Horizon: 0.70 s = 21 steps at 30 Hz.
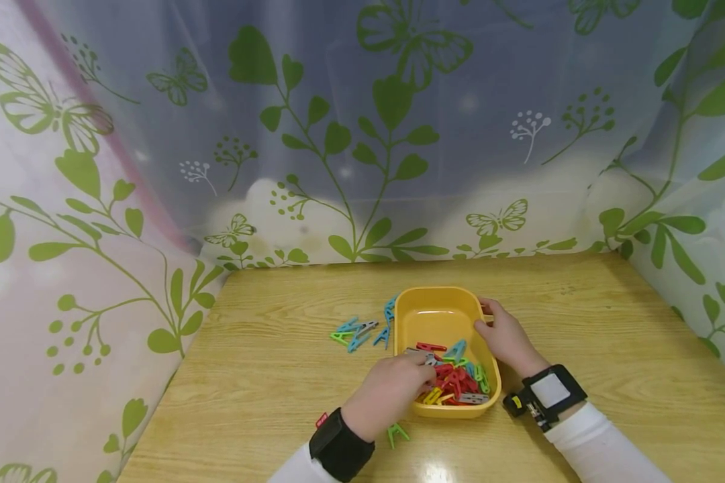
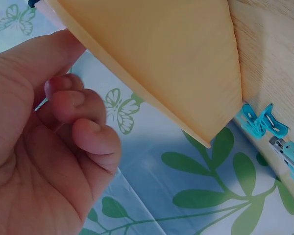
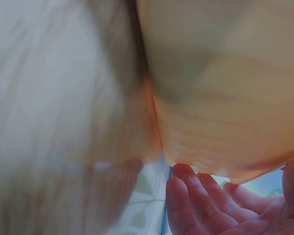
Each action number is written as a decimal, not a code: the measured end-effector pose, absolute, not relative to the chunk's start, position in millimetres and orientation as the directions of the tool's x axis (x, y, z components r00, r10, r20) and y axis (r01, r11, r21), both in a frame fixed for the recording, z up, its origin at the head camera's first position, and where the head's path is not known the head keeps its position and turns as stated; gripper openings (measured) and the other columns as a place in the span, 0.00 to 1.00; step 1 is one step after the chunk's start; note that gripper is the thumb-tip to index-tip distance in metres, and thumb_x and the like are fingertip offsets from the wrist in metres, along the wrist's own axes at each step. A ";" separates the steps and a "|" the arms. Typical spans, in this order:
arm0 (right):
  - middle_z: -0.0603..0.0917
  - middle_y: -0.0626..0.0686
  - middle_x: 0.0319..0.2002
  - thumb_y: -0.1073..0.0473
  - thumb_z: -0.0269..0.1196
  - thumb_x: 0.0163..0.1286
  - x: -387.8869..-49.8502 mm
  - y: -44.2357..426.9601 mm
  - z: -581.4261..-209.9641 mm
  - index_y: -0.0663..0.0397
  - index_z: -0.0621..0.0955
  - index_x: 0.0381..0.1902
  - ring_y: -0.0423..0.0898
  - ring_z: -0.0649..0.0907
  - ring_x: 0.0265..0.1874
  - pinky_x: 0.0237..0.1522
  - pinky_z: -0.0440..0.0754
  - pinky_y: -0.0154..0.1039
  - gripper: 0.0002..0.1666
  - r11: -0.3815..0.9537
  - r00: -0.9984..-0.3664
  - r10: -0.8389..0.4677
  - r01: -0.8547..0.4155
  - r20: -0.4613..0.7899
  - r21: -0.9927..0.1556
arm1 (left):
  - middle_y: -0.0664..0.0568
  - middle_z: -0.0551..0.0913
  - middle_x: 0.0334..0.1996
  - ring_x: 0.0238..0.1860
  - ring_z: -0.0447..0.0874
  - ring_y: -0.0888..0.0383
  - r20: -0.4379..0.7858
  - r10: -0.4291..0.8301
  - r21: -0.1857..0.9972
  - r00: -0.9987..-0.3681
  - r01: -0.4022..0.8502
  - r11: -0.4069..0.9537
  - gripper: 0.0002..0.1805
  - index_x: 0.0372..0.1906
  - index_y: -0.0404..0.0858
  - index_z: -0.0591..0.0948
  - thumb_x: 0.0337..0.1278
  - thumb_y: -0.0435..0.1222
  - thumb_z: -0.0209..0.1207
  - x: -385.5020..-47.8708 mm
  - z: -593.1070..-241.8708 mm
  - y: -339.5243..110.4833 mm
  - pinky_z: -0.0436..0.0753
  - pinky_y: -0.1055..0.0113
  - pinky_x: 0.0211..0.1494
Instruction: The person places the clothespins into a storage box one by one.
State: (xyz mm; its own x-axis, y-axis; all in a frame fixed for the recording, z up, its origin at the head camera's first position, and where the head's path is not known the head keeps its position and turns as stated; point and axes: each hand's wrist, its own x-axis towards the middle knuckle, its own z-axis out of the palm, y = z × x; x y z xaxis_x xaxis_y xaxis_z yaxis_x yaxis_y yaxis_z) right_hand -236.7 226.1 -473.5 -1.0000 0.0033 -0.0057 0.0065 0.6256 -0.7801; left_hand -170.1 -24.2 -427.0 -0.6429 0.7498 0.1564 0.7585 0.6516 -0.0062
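A yellow plastic basket (image 1: pixel 438 320) stands on the table, with a pile of coloured clothespins (image 1: pixel 456 381) in its near half. Over its left rim reaches my left hand (image 1: pixel 389 388), fingertips down among the clothespins beside a grey one. In the left wrist view the other fingers curl outside the basket wall (image 2: pixel 161 49); the thumb and index tips are hidden behind the rim, so I cannot see what they pinch. My right hand (image 1: pixel 510 341) holds the basket's right side, thumb at the rim and fingers along the outer wall, as the right wrist view also shows.
Several blue, green and grey clothespins (image 1: pixel 353 332) lie on the wooden table (image 1: pixel 266 376) left of the basket. One green clothespin (image 1: pixel 397 435) lies near the front, by my left wrist. A patterned curtain (image 1: pixel 338 168) hangs behind the table and along both sides.
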 end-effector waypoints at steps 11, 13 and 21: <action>0.69 0.74 0.68 0.60 0.51 0.81 -236.8 226.6 -473.5 0.69 0.58 0.77 0.70 0.77 0.61 0.58 0.82 0.59 0.33 0.632 -1.000 0.006 0.007 -0.004 -0.775 | 0.61 0.83 0.42 0.35 0.82 0.69 0.292 0.769 -0.025 -0.569 0.799 0.601 0.07 0.45 0.48 0.86 0.65 0.41 0.68 -169.7 -426.5 -35.9 0.79 0.77 0.39; 0.69 0.74 0.69 0.60 0.51 0.81 -236.6 226.4 -474.1 0.69 0.58 0.77 0.70 0.77 0.62 0.58 0.81 0.60 0.33 0.631 -1.000 0.008 0.011 -0.007 -0.776 | 0.62 0.81 0.38 0.31 0.78 0.71 0.320 0.777 -0.032 -0.543 0.813 0.581 0.05 0.42 0.48 0.86 0.64 0.42 0.69 -168.8 -426.8 -38.7 0.76 0.79 0.35; 0.69 0.74 0.69 0.60 0.50 0.81 -236.4 225.6 -474.2 0.68 0.58 0.77 0.70 0.77 0.62 0.58 0.81 0.60 0.33 0.633 -1.000 0.011 0.011 -0.005 -0.774 | 0.64 0.77 0.31 0.26 0.66 0.73 0.306 0.839 -0.021 -0.449 0.878 0.478 0.07 0.36 0.50 0.82 0.64 0.44 0.69 -162.3 -431.0 -48.1 0.66 0.82 0.32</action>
